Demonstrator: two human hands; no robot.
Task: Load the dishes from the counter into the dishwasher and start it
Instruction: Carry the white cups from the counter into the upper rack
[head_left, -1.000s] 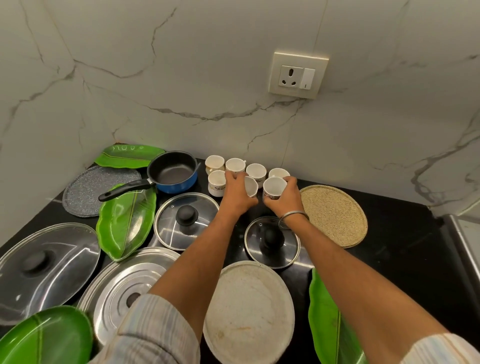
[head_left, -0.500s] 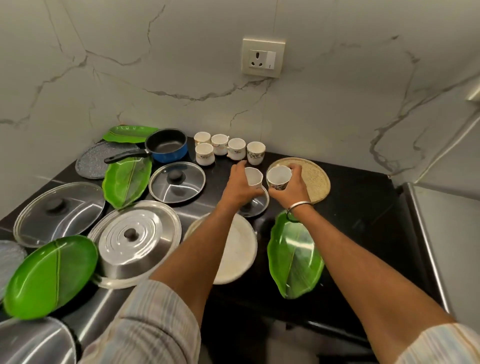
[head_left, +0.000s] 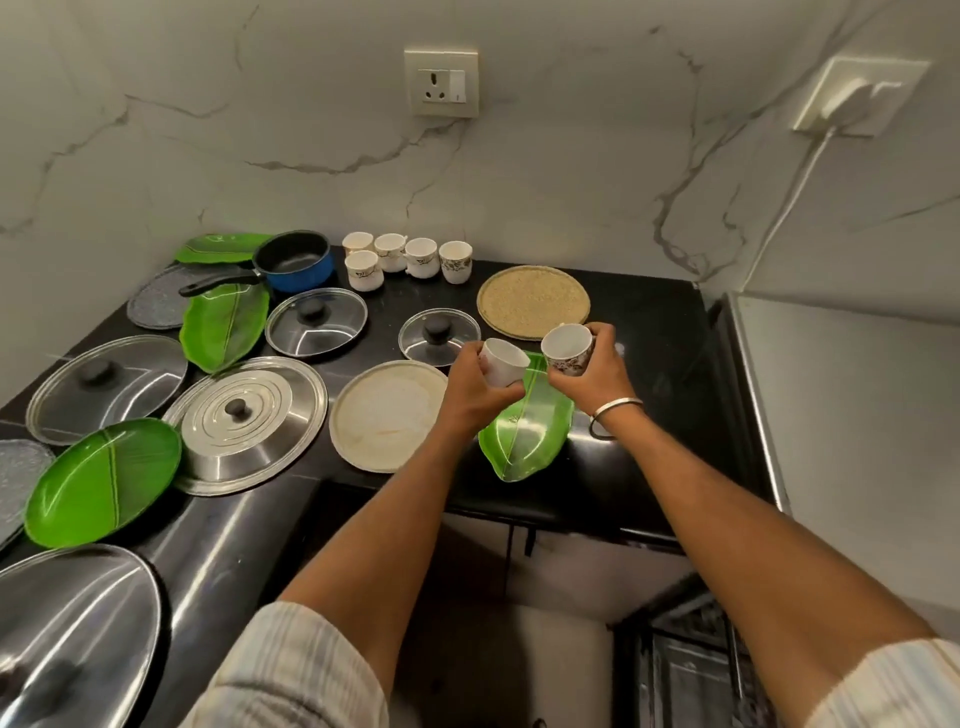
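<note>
I see a white cup (head_left: 503, 362) gripped in my left hand (head_left: 475, 387), tipped on its side with the mouth facing right, just right of the frame's centre. My right hand (head_left: 592, 371) grips a second cup (head_left: 567, 349), this one with a flower pattern, mouth up and leaning a little toward me. Both cups are off the counter (head_left: 644, 322), just beside each other above the top end of a green leaf-shaped plate (head_left: 524, 441). A metal bangle (head_left: 618, 408) sits on my right wrist.

Left of that plate lies a round pale plate (head_left: 387, 415); above it in the frame is a small glass lid (head_left: 439, 335), and to the right of the lid a round woven mat (head_left: 534, 301). Five more cups (head_left: 410, 260) stand in a cluster at the back by the wall. A blue saucepan (head_left: 296, 260) sits to their left. More green plates and large steel and glass lids fill the left of the frame.
</note>
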